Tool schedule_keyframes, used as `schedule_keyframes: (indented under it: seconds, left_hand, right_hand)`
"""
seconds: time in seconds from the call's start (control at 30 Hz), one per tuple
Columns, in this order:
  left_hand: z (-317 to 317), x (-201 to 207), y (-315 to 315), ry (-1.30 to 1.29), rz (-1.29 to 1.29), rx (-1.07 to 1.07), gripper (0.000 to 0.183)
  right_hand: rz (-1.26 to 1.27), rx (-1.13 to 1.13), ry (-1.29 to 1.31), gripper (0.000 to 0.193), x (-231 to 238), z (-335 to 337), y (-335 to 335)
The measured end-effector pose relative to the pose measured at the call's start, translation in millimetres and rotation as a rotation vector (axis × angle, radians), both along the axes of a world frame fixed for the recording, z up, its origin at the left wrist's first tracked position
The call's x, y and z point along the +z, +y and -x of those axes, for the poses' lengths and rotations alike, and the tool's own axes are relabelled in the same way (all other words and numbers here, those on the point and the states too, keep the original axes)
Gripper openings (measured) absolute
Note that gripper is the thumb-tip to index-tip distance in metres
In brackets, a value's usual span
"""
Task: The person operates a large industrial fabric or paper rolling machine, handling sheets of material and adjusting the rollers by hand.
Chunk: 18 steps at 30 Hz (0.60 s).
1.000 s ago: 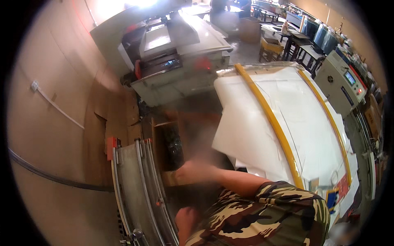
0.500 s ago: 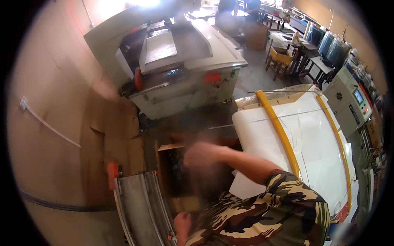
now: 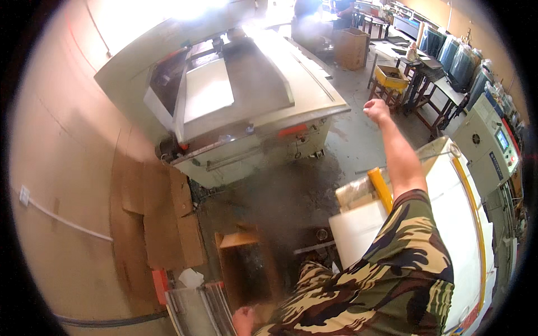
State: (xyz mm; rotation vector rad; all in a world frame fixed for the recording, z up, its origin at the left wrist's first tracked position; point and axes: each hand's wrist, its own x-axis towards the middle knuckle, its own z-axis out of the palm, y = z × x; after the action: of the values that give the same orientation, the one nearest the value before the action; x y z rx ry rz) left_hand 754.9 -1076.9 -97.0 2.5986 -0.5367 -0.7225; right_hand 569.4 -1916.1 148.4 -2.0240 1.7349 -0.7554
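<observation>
My right arm, in a camouflage sleeve, stretches out to the far right. At its end my right hand [image 3: 378,109] is closed, fingers bent together, with a small pale spot at the fingertips that I cannot make out. It hangs in the air over the grey floor, in front of the yellow bin. Low in the view, my left hand [image 3: 244,319] is curled closed beside the open cardboard box [image 3: 238,241]; whatever is in it is hidden. The box's dark inside is blurred. Left of that hand runs a metal-railed frame [image 3: 193,311] with an orange end piece.
A large machine [image 3: 252,148] with a white sheet [image 3: 208,89] on its bed stands ahead. At right is a white-covered stack [image 3: 457,224] with yellow bars, beside a control cabinet [image 3: 487,140]. Flattened cardboard [image 3: 162,224] leans by the left wall. A yellow bin [image 3: 391,77] sits on a stool.
My right hand has swung from over the cardboard box up and out to the far right. My left hand stays low by the box. The whole view has shifted a little.
</observation>
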Motion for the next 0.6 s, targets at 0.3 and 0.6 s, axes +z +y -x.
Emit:
schedule_keyframes:
  seconds: [0.3,0.6]
  left_hand:
    - [-4.7,-25.7,-34.5,0.307,-0.129,0.083,0.038]
    - [-19.1,-32.6,-5.6,0.487,-0.273,0.219,0.039]
  right_hand:
    - [-0.026,0.024,0.032,0.034,-92.9,-93.1,-99.9]
    - [0.250,0.174,0.153,0.031,-155.1,-148.8,-157.1]
